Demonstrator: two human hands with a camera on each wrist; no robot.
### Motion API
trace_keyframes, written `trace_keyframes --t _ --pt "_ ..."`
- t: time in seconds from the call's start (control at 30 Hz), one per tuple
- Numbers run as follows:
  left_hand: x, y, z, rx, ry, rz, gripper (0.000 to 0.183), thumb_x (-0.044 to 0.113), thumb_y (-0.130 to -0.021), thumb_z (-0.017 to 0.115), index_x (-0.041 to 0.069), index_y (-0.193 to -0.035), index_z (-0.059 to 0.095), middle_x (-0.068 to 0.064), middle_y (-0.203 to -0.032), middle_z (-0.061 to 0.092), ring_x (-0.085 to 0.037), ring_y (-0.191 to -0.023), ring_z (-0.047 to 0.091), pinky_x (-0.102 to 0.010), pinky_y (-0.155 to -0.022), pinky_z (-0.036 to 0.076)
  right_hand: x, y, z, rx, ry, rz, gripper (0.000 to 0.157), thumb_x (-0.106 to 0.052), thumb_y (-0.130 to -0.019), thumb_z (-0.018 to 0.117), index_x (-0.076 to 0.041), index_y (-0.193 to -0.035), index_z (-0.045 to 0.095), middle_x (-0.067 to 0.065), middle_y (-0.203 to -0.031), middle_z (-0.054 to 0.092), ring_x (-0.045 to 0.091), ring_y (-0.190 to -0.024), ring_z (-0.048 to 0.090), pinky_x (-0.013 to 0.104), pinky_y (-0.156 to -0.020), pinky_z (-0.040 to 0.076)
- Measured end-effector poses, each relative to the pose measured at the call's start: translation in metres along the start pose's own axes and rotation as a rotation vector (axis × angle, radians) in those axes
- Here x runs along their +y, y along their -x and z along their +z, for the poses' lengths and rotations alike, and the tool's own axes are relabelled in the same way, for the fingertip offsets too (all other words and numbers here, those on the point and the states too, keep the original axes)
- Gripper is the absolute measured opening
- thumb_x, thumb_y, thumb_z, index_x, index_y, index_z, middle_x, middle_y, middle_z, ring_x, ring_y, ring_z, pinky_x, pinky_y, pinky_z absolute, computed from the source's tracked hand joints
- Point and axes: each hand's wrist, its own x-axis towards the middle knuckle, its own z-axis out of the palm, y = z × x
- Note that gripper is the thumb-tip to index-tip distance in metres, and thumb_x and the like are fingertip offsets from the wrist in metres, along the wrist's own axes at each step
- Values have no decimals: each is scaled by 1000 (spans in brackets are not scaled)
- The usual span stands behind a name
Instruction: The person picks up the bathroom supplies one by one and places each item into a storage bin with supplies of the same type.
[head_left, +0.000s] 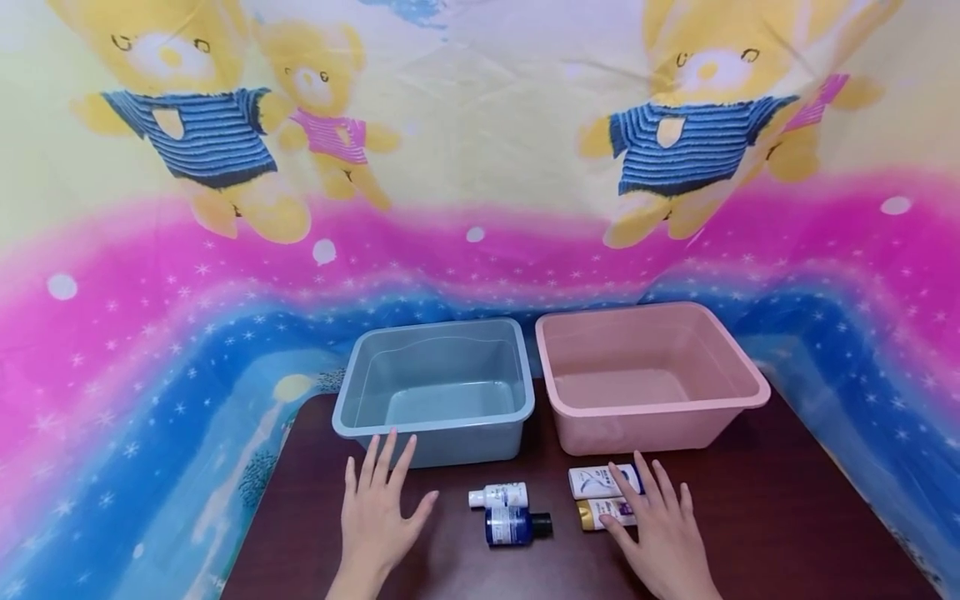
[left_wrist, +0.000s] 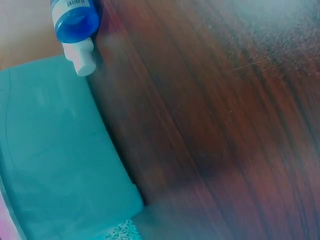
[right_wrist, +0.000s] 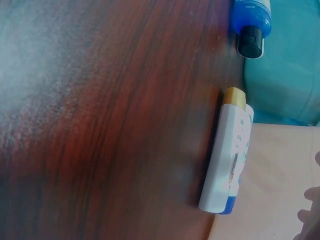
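My left hand (head_left: 381, 508), fingers spread, is just in front of the blue-grey basin (head_left: 435, 446) and holds nothing. To its right, a small white bottle (head_left: 506, 495) lies beside a blue bottle (head_left: 508, 527) with a black cap (left_wrist: 75, 25). My right hand (head_left: 663, 533), also spread, partly covers a gold-capped white bottle (head_left: 596, 514) and a white bottle with blue markings (head_left: 596, 482) in the head view. The right wrist view shows its fingertips (right_wrist: 312, 192) at the right edge, apart from the gold-capped bottle (right_wrist: 220, 160).
A pink basin (head_left: 645, 429) stands right of the blue-grey one, toward the back of the dark wooden table (head_left: 780, 500). Behind both hangs a cloth (head_left: 480, 242) printed with teddy bears.
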Motion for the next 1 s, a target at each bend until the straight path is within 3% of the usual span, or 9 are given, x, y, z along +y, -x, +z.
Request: trace_keyframes --t 0.33,0.6,1.0 --pt "-5 -14 1 132 128 -24 67 60 -95 48 22 -150 45 -7 -156 38 -35 -141 34 -67 -106 26 1 5 0 11 12 -1 65 -47 -86 70 -23 -144 52 15 -157 31 41 -140 26 69 -107 16" --pt "-20 -25 1 79 191 -51 69 50 -92 59 26 -153 40 -7 -159 33 -30 -147 24 -61 -112 20 0 5 -2 -5 17 13 65 -46 -87 70 -22 -145 51 15 -157 30 41 -140 25 70 -107 14" --pt "-48 -31 0 122 213 -56 62 44 -95 58 19 -150 45 -6 -157 36 -32 -144 29 -57 -115 18 -2 8 2 -4 4 8 65 -44 -87 71 -21 -144 51 16 -154 35 41 -138 28 69 -107 16"
